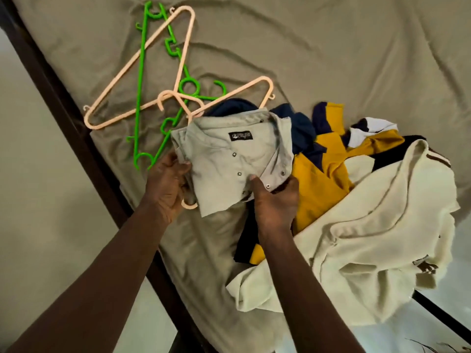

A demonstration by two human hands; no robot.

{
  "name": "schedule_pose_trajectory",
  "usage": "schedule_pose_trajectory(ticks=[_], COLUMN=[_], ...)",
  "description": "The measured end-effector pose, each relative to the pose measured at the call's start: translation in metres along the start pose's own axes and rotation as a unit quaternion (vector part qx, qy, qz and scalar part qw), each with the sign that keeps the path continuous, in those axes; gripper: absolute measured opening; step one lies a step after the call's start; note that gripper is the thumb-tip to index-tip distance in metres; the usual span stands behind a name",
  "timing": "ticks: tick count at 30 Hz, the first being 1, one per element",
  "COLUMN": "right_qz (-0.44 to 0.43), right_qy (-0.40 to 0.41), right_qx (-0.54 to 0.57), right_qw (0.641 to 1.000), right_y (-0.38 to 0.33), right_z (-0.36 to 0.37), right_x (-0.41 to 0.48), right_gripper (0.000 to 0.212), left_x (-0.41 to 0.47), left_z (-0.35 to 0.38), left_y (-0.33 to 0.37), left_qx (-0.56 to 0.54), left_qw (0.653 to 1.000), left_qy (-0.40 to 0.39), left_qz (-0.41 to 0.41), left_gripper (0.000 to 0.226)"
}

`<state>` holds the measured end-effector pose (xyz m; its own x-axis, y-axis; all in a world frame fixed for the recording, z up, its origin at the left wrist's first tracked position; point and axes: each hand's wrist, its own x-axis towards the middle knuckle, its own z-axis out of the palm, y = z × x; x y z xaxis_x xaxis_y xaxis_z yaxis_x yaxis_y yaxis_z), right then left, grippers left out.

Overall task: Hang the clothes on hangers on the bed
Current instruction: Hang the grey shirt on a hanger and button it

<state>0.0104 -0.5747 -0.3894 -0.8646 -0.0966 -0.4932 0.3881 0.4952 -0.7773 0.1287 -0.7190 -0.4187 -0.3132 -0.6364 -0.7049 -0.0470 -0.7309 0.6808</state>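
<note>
A pale grey polo shirt [229, 159] with a black neck label lies collar-up on the olive bed sheet [331, 59]. My left hand [167, 184] grips its left edge together with a peach hanger hook [190, 205] that peeks out below the cloth. My right hand [274, 202] pinches the buttoned placket at the shirt's lower right. A second peach hanger [229, 98] pokes out behind the collar.
More hangers lie at the bed's upper left: a peach one [142, 72] crossed over green ones [140, 85]. A pile of yellow-and-navy clothes [323, 179] and a cream shirt [382, 238] sits to the right. The dark bed frame [76, 128] runs diagonally along the left.
</note>
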Motion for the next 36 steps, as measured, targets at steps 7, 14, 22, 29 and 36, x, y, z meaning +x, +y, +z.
schedule_pose_trajectory(ticks=[7,14,22,29,36], right_qz=[0.032,-0.011,0.055,0.078,0.062], right_qy=[0.025,0.016,0.008,-0.019,-0.039], right_qx=[0.011,0.013,0.076,0.114,0.088], right_qw=[0.999,1.000,0.996,0.990,0.993], right_y=[0.029,0.027,0.037,0.039,0.040], right_z=[0.006,0.003,0.004,0.002,-0.004], right_x=[-0.020,-0.024,-0.026,-0.018,-0.016], right_gripper=[0.024,0.013,0.018,0.017,0.024], left_x=[0.004,-0.048,-0.063,-0.050,-0.043], left_z=[0.003,0.022,0.054,0.047,0.052], left_y=[0.000,-0.015,-0.044,-0.051,-0.056], left_qx=[0.143,0.488,0.444,0.402,0.336], left_qw=[0.966,0.791,0.877,0.907,0.935], left_qy=[0.072,-0.065,0.094,0.008,0.042], left_qz=[0.202,0.365,0.156,0.120,0.106], left_gripper=[0.040,0.028,0.026,0.013,0.007])
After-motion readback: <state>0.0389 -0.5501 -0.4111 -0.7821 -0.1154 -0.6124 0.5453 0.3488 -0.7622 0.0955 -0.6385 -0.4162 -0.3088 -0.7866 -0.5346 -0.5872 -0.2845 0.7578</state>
